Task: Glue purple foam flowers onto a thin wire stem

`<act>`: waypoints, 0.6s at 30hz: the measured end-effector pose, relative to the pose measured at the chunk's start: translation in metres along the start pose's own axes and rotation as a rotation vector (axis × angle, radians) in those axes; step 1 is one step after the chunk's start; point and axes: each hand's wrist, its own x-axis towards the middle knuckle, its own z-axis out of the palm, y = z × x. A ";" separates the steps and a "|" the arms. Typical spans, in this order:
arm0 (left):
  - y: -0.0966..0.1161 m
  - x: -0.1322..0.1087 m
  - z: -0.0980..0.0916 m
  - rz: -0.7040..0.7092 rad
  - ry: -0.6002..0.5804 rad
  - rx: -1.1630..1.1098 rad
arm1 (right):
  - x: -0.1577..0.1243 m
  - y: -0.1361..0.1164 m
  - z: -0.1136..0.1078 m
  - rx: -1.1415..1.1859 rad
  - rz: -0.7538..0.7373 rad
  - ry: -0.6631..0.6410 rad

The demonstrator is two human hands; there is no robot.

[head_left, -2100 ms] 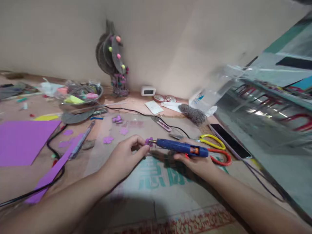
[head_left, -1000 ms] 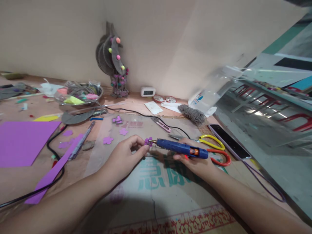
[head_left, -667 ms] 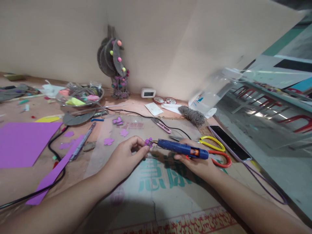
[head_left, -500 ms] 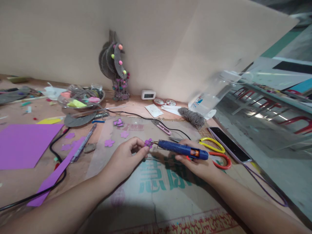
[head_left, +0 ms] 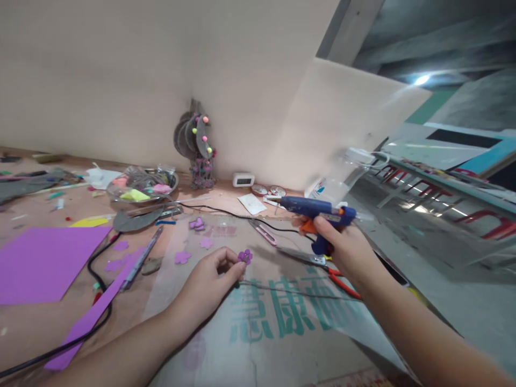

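- Cardboard sheet (head_left: 226,344), six o'clock: near edge cut off; large green printed characters, the rightmost partly covered, showing more fully than half a second ago.
- Purple sheet (head_left: 48,266), between eight and nine o'clock: left side cut off by the frame.
- Clear bottle (head_left: 330,185), three o'clock: lower part hidden behind the gun; blue mark, lettering illegible.
- Right hand (head_left: 346,244), four o'clock: wrapped round the gun's grip, fingers mostly hidden; raised away from the flower since earlier.
- Left hand (head_left: 220,274), seven o'clock: thumb and forefinger pinching the flower, remaining fingers partly hidden.
- Blue glue gun (head_left: 308,206), three o'clock: nozzle towards nine, formerly at the flower; small label, unreadable.
- Scissors (head_left: 302,255), between four and five o'clock: blades now exposed, yellow loop mostly hidden.
- Purple flower (head_left: 245,257), six o'clock: edge under thumb, centre indistinct.
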 end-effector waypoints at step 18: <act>-0.002 0.002 0.001 0.008 -0.008 0.038 | 0.103 0.073 0.017 -0.534 -0.065 0.082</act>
